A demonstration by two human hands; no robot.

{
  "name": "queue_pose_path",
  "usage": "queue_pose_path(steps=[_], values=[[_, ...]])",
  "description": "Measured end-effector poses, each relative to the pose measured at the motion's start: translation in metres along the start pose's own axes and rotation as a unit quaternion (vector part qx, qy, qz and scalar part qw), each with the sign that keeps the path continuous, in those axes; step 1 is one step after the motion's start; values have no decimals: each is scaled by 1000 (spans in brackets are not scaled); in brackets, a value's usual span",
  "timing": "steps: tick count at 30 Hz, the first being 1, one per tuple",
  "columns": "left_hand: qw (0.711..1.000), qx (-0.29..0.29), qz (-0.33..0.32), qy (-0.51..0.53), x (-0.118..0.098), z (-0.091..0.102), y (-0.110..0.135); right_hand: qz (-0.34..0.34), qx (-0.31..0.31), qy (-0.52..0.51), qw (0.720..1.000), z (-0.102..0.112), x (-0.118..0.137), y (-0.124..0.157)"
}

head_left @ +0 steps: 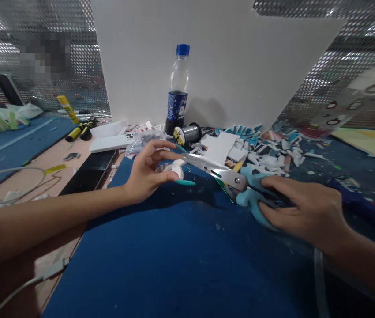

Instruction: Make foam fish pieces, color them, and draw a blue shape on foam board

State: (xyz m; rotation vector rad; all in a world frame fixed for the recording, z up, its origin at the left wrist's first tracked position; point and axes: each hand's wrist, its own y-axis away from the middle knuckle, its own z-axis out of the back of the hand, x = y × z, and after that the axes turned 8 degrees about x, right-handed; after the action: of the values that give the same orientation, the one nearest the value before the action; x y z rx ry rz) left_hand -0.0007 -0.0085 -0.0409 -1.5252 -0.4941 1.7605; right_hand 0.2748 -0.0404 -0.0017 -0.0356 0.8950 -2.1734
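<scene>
Between the thumb and fingers of my left hand (pixel 148 172) is a small white foam piece (pixel 177 168), pinched above the blue mat (pixel 181 260). My right hand (pixel 309 210) grips a pair of scissors (pixel 222 172) by its light blue handles, with fingers through the loops. The metal blades point left and their tips reach the fingers of my left hand, near the white piece. Whether the blades touch that piece I cannot tell. The far side of the piece is partly hidden by my fingers.
Behind my hands stand a cola bottle (pixel 177 97) and a wire spool (pixel 189 134). White and blue scraps (pixel 273 152) are heaped at the back right. A dark phone-like slab (pixel 90 170), yellow-black tools (pixel 81 131) and a glue stick (pixel 67 109) lie left. A cable (pixel 25 287) crosses the lower left.
</scene>
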Motion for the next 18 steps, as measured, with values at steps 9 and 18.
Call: queue_pose_path(steps=[9,18], values=[[1000,-10,-9,-14,0,1,-1,48,13,-28,998,-4,-9,3],[999,-13,-18,-28,0,1,-1,57,18,-1,998,-6,-11,6]])
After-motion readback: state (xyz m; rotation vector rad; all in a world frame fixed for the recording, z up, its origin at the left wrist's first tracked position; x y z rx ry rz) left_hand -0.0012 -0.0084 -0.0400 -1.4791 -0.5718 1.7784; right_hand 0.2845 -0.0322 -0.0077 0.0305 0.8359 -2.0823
